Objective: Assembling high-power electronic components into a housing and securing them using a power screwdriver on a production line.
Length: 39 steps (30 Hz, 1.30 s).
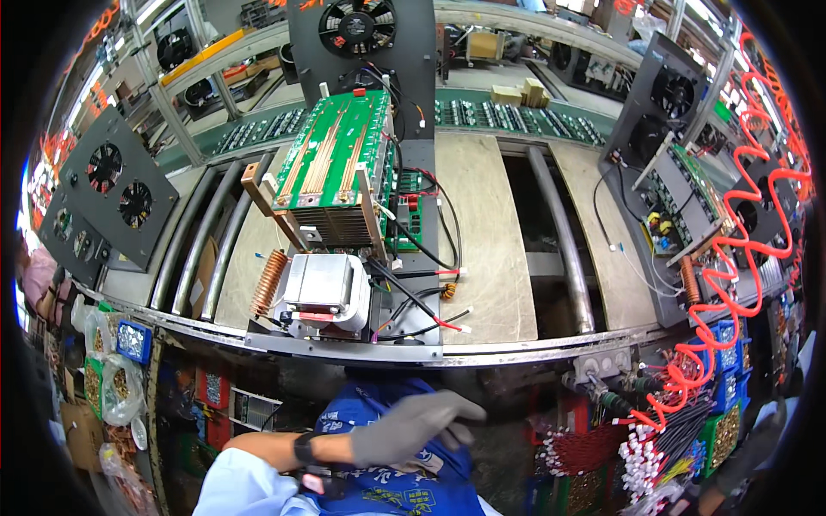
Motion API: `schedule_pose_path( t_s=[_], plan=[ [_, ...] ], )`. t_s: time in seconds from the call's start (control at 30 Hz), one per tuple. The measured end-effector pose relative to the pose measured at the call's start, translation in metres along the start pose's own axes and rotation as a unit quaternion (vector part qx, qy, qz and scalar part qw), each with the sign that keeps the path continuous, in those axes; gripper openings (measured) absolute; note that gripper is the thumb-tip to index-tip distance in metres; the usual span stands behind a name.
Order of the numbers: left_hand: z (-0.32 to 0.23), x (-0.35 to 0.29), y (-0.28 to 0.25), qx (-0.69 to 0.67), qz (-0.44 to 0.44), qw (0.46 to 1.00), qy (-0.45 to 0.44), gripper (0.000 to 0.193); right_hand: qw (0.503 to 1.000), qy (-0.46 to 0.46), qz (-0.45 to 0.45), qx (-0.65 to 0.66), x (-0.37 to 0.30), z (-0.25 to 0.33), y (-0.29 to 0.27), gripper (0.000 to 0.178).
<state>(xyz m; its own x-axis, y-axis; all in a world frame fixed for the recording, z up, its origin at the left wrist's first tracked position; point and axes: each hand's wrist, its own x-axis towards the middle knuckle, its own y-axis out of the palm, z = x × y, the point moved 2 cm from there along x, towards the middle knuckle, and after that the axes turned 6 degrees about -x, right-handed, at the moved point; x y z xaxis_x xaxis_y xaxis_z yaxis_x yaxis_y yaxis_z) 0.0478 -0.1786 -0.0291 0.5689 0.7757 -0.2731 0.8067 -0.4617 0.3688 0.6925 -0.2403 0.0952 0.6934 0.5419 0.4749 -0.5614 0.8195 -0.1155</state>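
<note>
My left hand (417,428), in a grey glove, reaches across in front of my blue apron (361,408). Its fingers are stretched out, slightly blurred, and nothing shows in them. At the lower right rim a dark grey glove, seemingly my right hand (755,447), is beside the parts bins; its fingers are too unclear to read. On the bench ahead stands a unit with a green circuit board (335,146) on top of a finned block. In front of that sit a white-wrapped transformer (318,288) and a copper coil (269,282). Loose black cables (422,297) lie at its right.
A grey fan panel (361,95) rises behind the unit. Others stand left (120,189) and right (658,103). Metal rollers (559,232) run between wooden boards (482,232). A coiled red air hose (731,284) hangs at right above cable bundles (641,456) and blue bins (730,348).
</note>
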Motion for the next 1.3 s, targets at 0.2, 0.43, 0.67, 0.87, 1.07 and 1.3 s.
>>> schedule_pose_path(
  t_s=[0.2,0.43,0.67,0.87,1.07,1.3],
  plan=[
    [0.072,0.061,0.025,-0.404,0.085,0.889,-0.197,0.070,0.849,-0.100,0.483,-0.191,-0.260,0.102,0.251,0.020],
    [0.093,0.041,-0.035,-0.470,-0.043,0.874,-0.116,0.041,0.734,-0.360,0.569,-0.086,-0.353,0.095,0.354,0.033],
    [0.086,0.006,-0.076,-0.416,-0.144,0.891,-0.111,0.040,0.849,-0.001,0.471,-0.238,-0.327,-0.035,0.297,0.040],
    [0.097,-0.006,-0.092,-0.389,-0.102,0.906,-0.131,0.045,0.827,0.196,0.375,-0.371,-0.295,-0.126,0.243,0.052],
    [0.105,-0.020,-0.110,-0.303,-0.092,0.941,-0.116,0.042,0.872,0.041,0.409,-0.267,-0.258,-0.053,0.263,0.032],
    [0.107,-0.018,-0.099,-0.306,-0.128,0.936,-0.116,0.044,0.556,-0.140,0.550,-0.607,-0.144,-0.076,0.272,0.036]
  ],
)
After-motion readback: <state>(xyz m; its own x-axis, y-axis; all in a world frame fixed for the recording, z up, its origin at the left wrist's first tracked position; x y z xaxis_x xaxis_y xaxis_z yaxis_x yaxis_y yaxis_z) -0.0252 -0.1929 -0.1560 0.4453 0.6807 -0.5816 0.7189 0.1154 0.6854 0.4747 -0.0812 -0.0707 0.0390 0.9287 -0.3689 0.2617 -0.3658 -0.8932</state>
